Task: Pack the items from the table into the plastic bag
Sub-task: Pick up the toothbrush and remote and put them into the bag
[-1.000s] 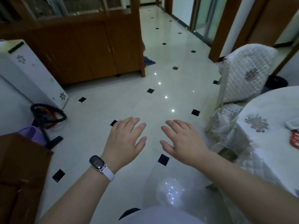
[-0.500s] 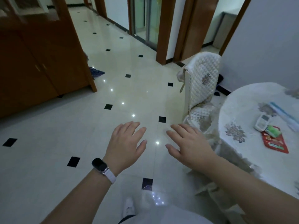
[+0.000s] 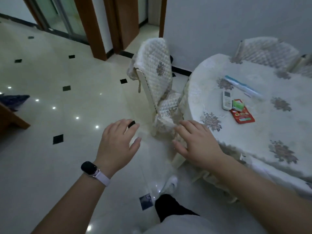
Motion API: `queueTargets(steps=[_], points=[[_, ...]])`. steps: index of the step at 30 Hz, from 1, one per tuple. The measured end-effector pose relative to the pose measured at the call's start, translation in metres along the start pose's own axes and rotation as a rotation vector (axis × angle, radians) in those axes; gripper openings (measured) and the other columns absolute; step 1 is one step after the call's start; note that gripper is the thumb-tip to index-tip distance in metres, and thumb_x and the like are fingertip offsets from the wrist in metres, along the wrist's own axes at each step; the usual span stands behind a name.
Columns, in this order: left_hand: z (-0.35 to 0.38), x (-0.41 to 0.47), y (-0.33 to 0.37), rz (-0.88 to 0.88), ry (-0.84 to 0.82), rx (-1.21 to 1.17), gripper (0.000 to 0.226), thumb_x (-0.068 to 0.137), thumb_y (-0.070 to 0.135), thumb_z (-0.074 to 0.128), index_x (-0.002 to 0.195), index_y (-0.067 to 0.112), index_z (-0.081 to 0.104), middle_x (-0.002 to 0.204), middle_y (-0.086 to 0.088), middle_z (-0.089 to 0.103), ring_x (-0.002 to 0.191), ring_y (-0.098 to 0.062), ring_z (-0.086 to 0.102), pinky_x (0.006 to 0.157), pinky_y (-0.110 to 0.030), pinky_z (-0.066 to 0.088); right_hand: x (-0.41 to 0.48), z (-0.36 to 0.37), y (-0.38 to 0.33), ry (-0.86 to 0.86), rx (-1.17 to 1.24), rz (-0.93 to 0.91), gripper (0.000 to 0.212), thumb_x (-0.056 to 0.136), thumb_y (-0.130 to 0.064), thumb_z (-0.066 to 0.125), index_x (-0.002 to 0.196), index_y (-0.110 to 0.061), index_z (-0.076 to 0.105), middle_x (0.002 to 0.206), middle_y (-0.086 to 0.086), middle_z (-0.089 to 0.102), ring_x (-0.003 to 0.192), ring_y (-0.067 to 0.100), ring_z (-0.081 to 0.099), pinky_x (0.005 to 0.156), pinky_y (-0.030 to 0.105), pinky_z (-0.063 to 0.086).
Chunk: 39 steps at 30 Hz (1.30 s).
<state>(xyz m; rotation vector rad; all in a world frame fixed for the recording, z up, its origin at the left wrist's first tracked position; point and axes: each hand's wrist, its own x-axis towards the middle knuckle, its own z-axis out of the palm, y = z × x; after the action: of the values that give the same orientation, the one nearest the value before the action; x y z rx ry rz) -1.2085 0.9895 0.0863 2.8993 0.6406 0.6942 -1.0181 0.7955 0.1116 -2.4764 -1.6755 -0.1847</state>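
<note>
The room is dim, and the print on the packets is too small to read. The round table [image 3: 253, 137] runs off the right edge, so part of its top is out of sight; a second covered chair [image 3: 266, 49] behind it is partly hidden.

At the far side of the table lies what looks like a flat clear plastic bag [image 3: 243, 86] with a teal strip; I cannot tell whether anything is in it. Just beside it sit a white remote [image 3: 227, 100], a green packet [image 3: 238, 105] touching the remote, and a red packet [image 3: 243, 114] partly under the green one.

The left hand [image 3: 118, 142], with a dark watch [image 3: 89, 168] on its wrist, and the right hand [image 3: 197, 142] hover palm down short of the table, fingers spread and loose, holding nothing.

A floral cloth covers the table. A chair [image 3: 158, 70] in a quilted cover is tucked against it. The floor [image 3: 50, 166] is glossy pale tile with small black diamonds, and brown door frames [image 3: 91, 27] stand beyond.
</note>
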Motion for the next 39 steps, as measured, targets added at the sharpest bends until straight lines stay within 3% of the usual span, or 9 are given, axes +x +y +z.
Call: queueTargets(steps=[7,11,17,30,39], points=[[0.05,0.119,0.02,0.155,-0.107,-0.014,0.041,0.089,0.041,0.052,0.117,0.014,0.065,0.121,-0.011,0.062,0.11,-0.032,0.057,0.094,-0.044,0.043,0.052,0.018,0.078,0.022,0.019,0.149,0.048,0.089,-0.051,0.045,0.119,-0.019,0.064,0.126,0.004,0.062,0.116,0.026,0.056,0.094,0.039,0.044],[0.092,0.202,0.053,0.298,-0.153,-0.06,0.039,0.087,0.041,0.054,0.116,0.017,0.065,0.121,-0.009,0.062,0.106,-0.031,0.058,0.09,-0.043,0.045,0.075,0.013,0.146,0.011,0.028,0.302,0.048,0.091,-0.051,0.044,0.124,-0.021,0.063,0.131,0.003,0.06,0.119,0.025,0.055,0.096,0.04,0.044],[0.143,0.293,0.108,0.457,-0.205,-0.133,0.04,0.087,0.038,0.053,0.12,0.018,0.065,0.123,-0.008,0.062,0.113,-0.03,0.056,0.094,-0.045,0.045,0.074,0.016,0.227,-0.008,0.009,0.507,0.047,0.089,-0.05,0.048,0.119,-0.018,0.064,0.126,0.007,0.063,0.114,0.03,0.058,0.092,0.044,0.047],[0.272,0.433,0.138,0.774,-0.379,-0.317,0.043,0.089,0.041,0.052,0.123,0.018,0.064,0.126,-0.007,0.063,0.116,-0.03,0.057,0.097,-0.048,0.047,0.112,0.061,0.293,-0.1,0.026,0.939,0.052,0.089,-0.053,0.043,0.12,-0.019,0.066,0.122,0.005,0.065,0.112,0.029,0.06,0.09,0.044,0.051],[0.382,0.554,0.135,0.938,-0.419,-0.452,0.043,0.084,0.038,0.049,0.116,0.015,0.067,0.119,-0.01,0.065,0.111,-0.032,0.059,0.094,-0.045,0.047,0.179,0.106,0.324,-0.264,0.108,1.332,0.058,0.092,-0.055,0.038,0.135,-0.02,0.053,0.136,0.001,0.054,0.122,0.024,0.05,0.1,0.042,0.044]])
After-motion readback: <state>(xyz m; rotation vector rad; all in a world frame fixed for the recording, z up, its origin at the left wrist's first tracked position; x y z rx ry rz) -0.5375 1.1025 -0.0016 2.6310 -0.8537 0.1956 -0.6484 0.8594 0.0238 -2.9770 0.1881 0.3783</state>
